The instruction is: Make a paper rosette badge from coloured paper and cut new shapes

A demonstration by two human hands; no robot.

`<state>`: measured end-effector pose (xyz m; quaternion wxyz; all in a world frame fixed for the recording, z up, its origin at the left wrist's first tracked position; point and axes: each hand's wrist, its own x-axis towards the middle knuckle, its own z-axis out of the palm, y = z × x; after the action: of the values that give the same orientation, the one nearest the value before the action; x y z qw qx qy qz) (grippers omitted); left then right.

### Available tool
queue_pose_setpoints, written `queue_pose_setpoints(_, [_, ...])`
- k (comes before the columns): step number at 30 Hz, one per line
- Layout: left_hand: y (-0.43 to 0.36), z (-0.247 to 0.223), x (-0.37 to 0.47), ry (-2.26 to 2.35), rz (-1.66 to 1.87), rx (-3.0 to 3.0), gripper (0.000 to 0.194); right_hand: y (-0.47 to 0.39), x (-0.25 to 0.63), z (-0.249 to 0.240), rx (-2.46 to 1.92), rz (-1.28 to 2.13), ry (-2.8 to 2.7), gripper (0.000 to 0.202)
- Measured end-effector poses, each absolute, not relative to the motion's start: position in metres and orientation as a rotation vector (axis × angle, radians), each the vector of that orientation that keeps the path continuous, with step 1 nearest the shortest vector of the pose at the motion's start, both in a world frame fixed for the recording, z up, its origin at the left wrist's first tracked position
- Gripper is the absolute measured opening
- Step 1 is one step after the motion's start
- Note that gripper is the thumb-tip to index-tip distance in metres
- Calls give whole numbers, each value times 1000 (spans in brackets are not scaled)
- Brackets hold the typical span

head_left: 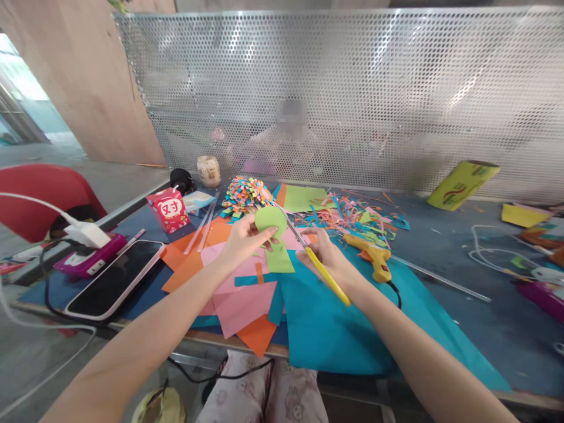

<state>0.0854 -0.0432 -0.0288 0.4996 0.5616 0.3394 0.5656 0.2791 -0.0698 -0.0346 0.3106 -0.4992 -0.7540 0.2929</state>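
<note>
Pinched between the fingers of my left hand (247, 236) is a light green paper (269, 220) with a rounded upper part. My right hand (328, 257) holds yellow-handled scissors (325, 275), whose metal blades point up and left to the green paper's right edge. Whether the blades touch the paper is hard to tell. Below both hands lie pink paper (244, 305), orange paper (258, 335) and a large teal sheet (335, 329). A multicoloured fringed paper ball (247, 197) sits just behind my left hand.
A yellow glue gun (372, 255) lies right of my right hand, near a clear stick (440, 279). Paper scraps (356, 214) are heaped behind it. At left are a phone (117, 282), a purple power strip (90, 255) and a red box (168, 210). A perforated metal screen (352, 88) stands behind.
</note>
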Motion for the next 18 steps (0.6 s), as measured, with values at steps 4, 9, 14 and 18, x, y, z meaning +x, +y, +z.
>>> queue_pose_setpoints(4, [-45,-27,86,835,1372,1316,41,-71,278,-32,-1292,799,-1982,44])
queue_pose_setpoints(9, [-47,-26,87,859,1336,1290,45,-71,277,-33,-1248,819,-1983,44])
queue_pose_setpoints(14, [-47,-26,88,861,1346,1283,48,-70,277,-34,-1250,801,-1979,43])
queue_pose_setpoints(18, [-46,-27,87,869,1340,1294,44,-71,277,-32,-1257,812,-1978,43])
